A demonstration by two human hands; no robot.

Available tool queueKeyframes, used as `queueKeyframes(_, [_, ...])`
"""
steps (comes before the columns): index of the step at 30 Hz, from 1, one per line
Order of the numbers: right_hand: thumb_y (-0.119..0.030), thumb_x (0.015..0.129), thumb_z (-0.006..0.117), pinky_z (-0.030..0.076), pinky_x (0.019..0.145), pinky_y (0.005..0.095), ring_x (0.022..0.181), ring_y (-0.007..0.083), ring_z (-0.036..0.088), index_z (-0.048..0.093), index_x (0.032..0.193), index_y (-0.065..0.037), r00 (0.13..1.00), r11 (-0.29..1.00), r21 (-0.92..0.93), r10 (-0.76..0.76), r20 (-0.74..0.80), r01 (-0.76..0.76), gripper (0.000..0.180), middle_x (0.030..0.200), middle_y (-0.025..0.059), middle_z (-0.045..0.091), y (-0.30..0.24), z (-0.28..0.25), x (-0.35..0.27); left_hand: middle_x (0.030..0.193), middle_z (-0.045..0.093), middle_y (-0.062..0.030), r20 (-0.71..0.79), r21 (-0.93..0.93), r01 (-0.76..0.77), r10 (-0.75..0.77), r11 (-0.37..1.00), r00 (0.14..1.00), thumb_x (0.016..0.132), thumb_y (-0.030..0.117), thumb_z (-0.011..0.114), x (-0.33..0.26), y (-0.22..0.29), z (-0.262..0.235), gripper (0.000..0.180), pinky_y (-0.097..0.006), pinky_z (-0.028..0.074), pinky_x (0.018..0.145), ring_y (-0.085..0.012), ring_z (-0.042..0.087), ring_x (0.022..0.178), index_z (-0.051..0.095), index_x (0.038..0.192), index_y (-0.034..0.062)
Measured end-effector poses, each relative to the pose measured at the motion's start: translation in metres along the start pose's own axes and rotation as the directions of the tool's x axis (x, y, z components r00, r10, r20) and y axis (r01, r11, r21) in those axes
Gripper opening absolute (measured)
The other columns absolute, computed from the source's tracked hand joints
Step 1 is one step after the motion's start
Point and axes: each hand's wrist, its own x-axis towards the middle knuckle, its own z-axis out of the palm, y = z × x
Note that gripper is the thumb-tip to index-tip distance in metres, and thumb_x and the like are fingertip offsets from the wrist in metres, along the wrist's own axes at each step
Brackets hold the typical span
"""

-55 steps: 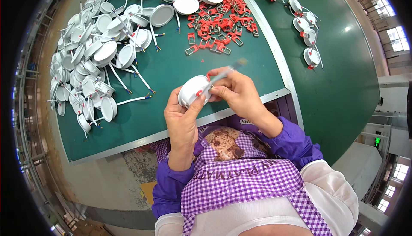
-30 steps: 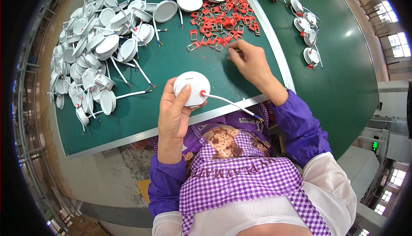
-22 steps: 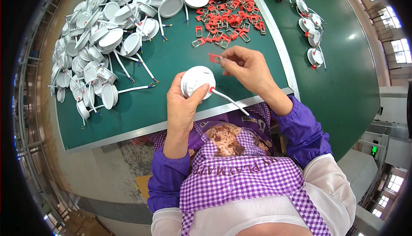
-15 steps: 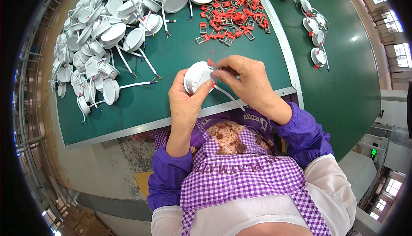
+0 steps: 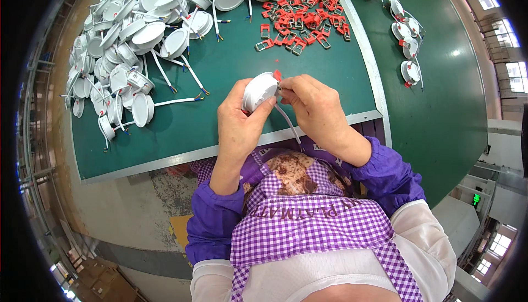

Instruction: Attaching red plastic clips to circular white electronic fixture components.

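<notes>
My left hand (image 5: 237, 122) grips a round white downlight (image 5: 258, 93) by its rim, thumb across the near side. The light is tilted above the near part of the green table. On its far right edge sits a red-ended metal spring clip (image 5: 277, 75), pinched by the fingertips of my right hand (image 5: 320, 107). How the clip meets the light is partly hidden by those fingers. A white cable (image 5: 289, 119) hangs from the light toward the table's front edge.
Many white downlights (image 5: 146, 35) with loose cables are heaped at the left. A pile of red and metal clips (image 5: 302, 19) lies at the back right. Beyond a metal rail (image 5: 366, 54), several downlights (image 5: 410, 72) sit on a green surface (image 5: 445, 93).
The downlight has been turned and tilted in my left hand. My right fingertips have stayed at the clip by its edge and shifted slightly. The whole view has shifted a little.
</notes>
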Motion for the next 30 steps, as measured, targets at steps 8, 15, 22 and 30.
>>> queueKeyframes(8, [0.004,0.081,0.064,0.052,0.063,0.0394,0.075,0.0327,0.063,0.059,0.096,-0.001,1.000,0.999,0.049,0.005,-0.029,-0.004,0.017,0.084,0.0132,0.060,-0.002,0.002,-0.009,0.086,0.068,-0.0036,0.051,-0.086,-0.002,0.007,0.996,0.999,0.083,0.005,0.074,0.000,-0.006,0.001,0.024,-0.025,0.051,0.067,-0.0078,0.062,0.078,0.063,0.104,0.0008])
queueKeyframes(15, [0.004,0.083,0.063,0.051,0.064,0.0357,0.076,0.0294,0.063,0.058,0.098,-0.002,0.999,0.996,0.088,0.027,-0.031,-0.024,0.017,0.088,0.0132,0.061,0.015,-0.003,-0.006,0.097,0.067,-0.0034,0.265,-0.357,0.289,-0.200,0.888,0.943,0.085,0.004,0.073,0.002,-0.007,0.002,0.029,-0.023,0.051,0.076,-0.0084,0.063,0.087,0.061,0.112,-0.0004])
queueKeyframes(22, [-0.003,0.087,0.069,0.050,0.062,0.0262,0.074,0.0106,0.064,0.059,0.111,0.000,0.896,0.766,0.471,0.418,0.152,-0.438,0.026,0.094,0.0063,0.062,0.009,-0.019,-0.001,0.091,0.067,-0.0018,0.145,-0.388,0.151,-0.102,0.909,0.984,0.084,0.004,0.073,-0.002,-0.004,0.011,0.024,-0.023,0.051,0.069,-0.0060,0.061,0.081,0.062,0.106,-0.0001])
queueKeyframes(30, [0.000,0.087,0.067,0.056,0.069,0.0254,0.080,0.0154,0.070,0.055,0.127,0.004,0.862,0.721,0.475,0.398,0.313,-0.505,0.042,0.108,0.0156,0.068,0.017,-0.050,-0.007,0.084,0.068,-0.0050,0.173,-0.130,0.071,-0.048,0.989,0.984,0.082,0.008,0.075,-0.007,0.012,0.024,0.026,-0.026,0.052,0.064,-0.0083,0.063,0.074,0.063,0.105,0.0030])
